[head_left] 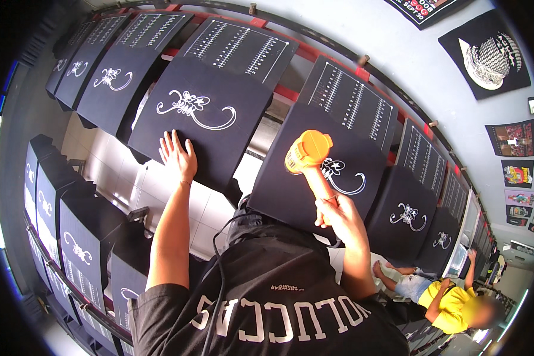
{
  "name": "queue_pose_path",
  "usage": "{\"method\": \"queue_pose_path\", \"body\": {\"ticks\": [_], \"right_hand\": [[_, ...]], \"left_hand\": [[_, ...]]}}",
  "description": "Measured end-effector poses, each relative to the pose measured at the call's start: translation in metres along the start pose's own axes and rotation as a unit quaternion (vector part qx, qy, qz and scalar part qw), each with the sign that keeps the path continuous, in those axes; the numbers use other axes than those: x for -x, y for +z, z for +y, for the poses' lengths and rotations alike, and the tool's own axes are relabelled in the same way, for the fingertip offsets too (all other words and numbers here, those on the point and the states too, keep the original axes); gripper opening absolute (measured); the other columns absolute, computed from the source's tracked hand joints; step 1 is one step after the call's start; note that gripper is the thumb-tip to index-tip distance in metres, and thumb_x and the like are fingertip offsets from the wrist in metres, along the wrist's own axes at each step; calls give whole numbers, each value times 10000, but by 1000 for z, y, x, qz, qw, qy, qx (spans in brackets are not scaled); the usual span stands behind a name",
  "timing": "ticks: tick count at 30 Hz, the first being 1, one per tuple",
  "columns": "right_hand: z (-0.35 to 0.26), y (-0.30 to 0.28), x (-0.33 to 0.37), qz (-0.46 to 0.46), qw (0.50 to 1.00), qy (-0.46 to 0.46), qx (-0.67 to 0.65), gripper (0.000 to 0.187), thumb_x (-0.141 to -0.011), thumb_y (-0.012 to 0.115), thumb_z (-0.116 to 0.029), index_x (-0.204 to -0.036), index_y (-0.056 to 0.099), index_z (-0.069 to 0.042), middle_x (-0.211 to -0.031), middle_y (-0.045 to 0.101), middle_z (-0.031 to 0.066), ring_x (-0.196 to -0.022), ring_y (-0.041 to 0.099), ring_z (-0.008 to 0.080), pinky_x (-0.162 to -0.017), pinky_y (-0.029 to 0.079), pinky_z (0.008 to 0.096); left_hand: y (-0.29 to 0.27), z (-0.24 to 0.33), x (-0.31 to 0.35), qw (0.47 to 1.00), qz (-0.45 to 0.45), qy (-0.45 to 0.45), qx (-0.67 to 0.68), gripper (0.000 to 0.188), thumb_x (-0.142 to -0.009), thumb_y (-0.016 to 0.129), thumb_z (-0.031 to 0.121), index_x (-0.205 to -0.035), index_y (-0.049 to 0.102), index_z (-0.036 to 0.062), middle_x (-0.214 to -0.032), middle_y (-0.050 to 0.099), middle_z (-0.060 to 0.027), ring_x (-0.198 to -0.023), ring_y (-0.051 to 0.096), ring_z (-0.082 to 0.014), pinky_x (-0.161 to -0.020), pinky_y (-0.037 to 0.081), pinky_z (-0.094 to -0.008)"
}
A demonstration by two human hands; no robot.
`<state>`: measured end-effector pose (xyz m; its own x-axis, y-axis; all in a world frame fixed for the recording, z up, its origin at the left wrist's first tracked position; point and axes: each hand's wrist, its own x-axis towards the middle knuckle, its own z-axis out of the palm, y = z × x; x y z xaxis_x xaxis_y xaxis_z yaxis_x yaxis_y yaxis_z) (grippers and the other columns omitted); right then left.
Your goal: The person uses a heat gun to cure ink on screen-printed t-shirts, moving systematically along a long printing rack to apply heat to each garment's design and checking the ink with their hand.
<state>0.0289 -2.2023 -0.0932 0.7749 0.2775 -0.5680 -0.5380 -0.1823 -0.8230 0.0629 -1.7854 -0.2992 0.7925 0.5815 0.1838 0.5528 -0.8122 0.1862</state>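
My left hand [178,158] lies with fingers spread on the lower edge of a black shirt [172,139]. That shirt is stretched over a flat printing board [243,50] and bears a white curling scorpion-like print [199,110]. To the right, my right hand [340,215] is closed around the handle of an orange hair dryer [312,148]. The dryer hovers above a second black shirt [285,196] and covers part of its white print [353,184]. A dark cord runs near my right hand.
More boards with printed black shirts [110,83] stretch away on both sides, and another row [80,237] stands behind at the left. A dark rail [314,43] runs along the far side. A person in a yellow shirt [451,305] works at the right beside a frame [458,261].
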Motion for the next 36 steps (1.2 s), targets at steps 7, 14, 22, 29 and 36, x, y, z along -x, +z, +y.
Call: {"method": "queue_pose_path", "body": {"ticks": [7, 14, 22, 29, 36], "right_hand": [[5, -5, 13, 8, 1000, 11, -18, 325, -966, 649, -253, -1139, 580, 14, -731, 600, 3, -605, 615, 75, -556, 504, 225], [9, -12, 20, 37, 999, 7, -20, 310, -969, 643, -263, -1109, 586, 8, -730, 603, 4, -599, 612, 80, -568, 513, 226], [10, -23, 23, 102, 995, -9, -10, 265, -973, 634, -253, -1061, 594, -7, -730, 607, 17, -606, 614, 92, -559, 498, 234], [15, -36, 14, 115, 992, -18, -51, 286, -976, 633, -248, -1097, 581, 6, -713, 594, 22, -601, 607, 105, -555, 494, 240], [5, -37, 7, 97, 993, -10, -69, 355, -982, 621, -252, -1193, 576, 30, -718, 602, 32, -597, 602, 109, -560, 488, 240]], "left_hand": [[4, -2, 0, 1000, 4, 1, -1, 576, -1001, 456, 387, -1501, 391, 109, -1591, 312, -140, -1491, 233, -326, -1222, 146, -468], [3, -2, 0, 1000, 0, 1, 3, 573, -1002, 453, 381, -1501, 392, 107, -1591, 314, -142, -1490, 234, -327, -1222, 145, -470], [7, -4, 0, 1000, 5, 1, -4, 561, -1009, 452, 392, -1498, 401, 122, -1591, 320, -124, -1491, 237, -319, -1218, 147, -472], [4, -1, 0, 1000, 0, 1, -10, 558, -1013, 445, 392, -1498, 402, 119, -1591, 320, -126, -1492, 236, -316, -1214, 161, -477], [4, -2, -1, 1000, -3, 0, -3, 574, -1002, 450, 387, -1499, 397, 106, -1587, 322, -143, -1491, 237, -322, -1219, 152, -467]]}}
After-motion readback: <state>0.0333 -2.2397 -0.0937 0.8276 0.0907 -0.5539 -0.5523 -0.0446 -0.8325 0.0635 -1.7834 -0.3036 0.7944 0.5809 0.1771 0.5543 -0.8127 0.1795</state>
